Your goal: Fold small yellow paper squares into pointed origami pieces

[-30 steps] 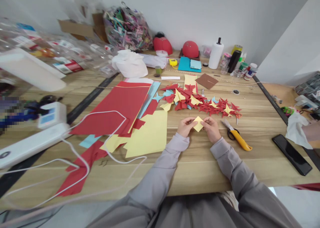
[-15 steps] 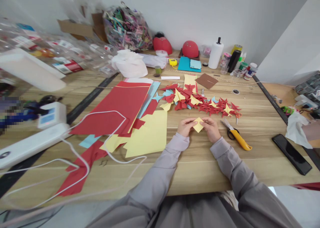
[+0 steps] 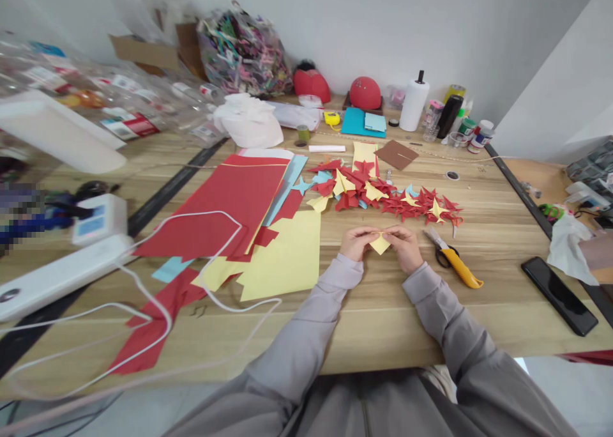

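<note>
A small piece of yellow paper (image 3: 380,244) is pinched between my two hands over the wooden table. My left hand (image 3: 355,241) grips its left corner, while my right hand (image 3: 405,246) grips the right one. Its upper part is folded over, so a downward-pointing triangle shows. Just beyond my hands lies a heap of folded paper stars (image 3: 402,206), mostly red, with some yellow and light blue. To the right of my right hand rests a yellow utility knife (image 3: 460,268), partly over black-handled scissors (image 3: 443,257).
Red paper sheets (image 3: 215,207) and a yellow sheet (image 3: 287,258) lie to the left, crossed by a white cable (image 3: 211,298). A black phone (image 3: 559,295) lies at right. Brown paper (image 3: 397,154), a white bottle (image 3: 414,107) and a tape measure (image 3: 331,119) are farther back.
The yellow paper showed as a full diamond before; its top half is now folded, leaving a triangle. My hands have stayed in nearly the same place.
</note>
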`<state>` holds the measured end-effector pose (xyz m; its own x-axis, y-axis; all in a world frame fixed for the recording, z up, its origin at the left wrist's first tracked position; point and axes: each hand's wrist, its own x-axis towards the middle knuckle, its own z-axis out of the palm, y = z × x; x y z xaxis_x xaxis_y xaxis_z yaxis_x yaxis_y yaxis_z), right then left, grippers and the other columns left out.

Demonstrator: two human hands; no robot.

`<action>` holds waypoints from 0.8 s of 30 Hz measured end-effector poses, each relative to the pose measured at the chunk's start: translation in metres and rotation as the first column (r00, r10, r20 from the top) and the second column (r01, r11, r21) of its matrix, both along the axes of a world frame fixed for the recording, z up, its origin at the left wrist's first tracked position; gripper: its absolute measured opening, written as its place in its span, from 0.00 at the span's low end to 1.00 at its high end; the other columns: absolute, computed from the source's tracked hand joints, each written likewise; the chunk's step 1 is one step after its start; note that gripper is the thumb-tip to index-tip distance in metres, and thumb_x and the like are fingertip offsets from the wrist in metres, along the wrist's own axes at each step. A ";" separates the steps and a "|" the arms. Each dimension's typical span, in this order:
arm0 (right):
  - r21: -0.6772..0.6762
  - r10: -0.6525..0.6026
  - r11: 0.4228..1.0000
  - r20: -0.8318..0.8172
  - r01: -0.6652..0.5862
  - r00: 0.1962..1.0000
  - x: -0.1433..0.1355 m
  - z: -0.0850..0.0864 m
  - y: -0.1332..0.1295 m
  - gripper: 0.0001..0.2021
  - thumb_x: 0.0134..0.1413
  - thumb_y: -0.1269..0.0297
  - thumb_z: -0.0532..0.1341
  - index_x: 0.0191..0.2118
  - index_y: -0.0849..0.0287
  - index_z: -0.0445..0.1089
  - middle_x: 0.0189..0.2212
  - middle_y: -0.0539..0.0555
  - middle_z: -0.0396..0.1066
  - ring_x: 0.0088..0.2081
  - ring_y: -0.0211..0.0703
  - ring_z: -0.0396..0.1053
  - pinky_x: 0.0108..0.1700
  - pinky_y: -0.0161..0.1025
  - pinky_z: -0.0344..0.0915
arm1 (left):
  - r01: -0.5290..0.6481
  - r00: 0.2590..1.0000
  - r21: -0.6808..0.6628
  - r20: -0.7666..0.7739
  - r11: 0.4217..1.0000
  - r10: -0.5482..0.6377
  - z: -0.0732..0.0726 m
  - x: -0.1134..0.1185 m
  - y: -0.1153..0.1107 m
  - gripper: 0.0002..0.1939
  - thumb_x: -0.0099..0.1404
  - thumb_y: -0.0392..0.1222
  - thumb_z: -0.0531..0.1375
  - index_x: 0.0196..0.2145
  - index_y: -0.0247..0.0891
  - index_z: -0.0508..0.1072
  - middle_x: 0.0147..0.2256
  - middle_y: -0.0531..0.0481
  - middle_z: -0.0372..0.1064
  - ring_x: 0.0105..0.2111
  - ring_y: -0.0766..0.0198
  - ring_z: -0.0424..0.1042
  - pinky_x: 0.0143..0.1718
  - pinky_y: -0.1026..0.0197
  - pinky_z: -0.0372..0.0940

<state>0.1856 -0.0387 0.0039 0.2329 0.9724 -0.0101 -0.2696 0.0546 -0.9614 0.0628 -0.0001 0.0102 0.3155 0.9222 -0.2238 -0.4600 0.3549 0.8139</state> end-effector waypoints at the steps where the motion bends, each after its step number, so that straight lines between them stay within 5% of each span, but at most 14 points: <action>1: 0.000 -0.003 1.000 -0.001 0.003 1.000 0.000 0.000 0.000 0.06 0.35 0.64 0.67 0.25 0.56 0.72 0.21 0.47 0.69 0.22 0.34 0.63 0.23 0.32 0.58 | 0.008 1.000 -0.011 0.008 1.000 -0.008 0.002 0.000 0.000 0.12 0.33 0.36 0.69 0.21 0.33 0.76 0.21 0.49 0.72 0.23 0.63 0.70 0.29 0.58 0.66; 14: -0.018 0.026 0.999 -0.030 -0.027 0.999 -0.001 0.004 0.000 0.09 0.35 0.62 0.67 0.27 0.56 0.71 0.20 0.47 0.68 0.22 0.34 0.62 0.23 0.33 0.60 | -0.011 0.999 -0.029 -0.030 1.000 0.010 -0.002 0.001 0.001 0.18 0.30 0.39 0.70 0.23 0.33 0.75 0.20 0.51 0.71 0.21 0.65 0.69 0.26 0.59 0.66; 24: -0.062 -0.028 0.998 -0.102 0.022 0.994 0.000 0.003 0.001 0.05 0.33 0.67 0.66 0.24 0.57 0.73 0.20 0.47 0.69 0.22 0.35 0.63 0.22 0.32 0.58 | -0.033 0.999 -0.076 -0.002 0.997 0.033 0.007 0.000 0.000 0.12 0.32 0.36 0.68 0.20 0.33 0.74 0.20 0.50 0.71 0.23 0.62 0.69 0.26 0.59 0.65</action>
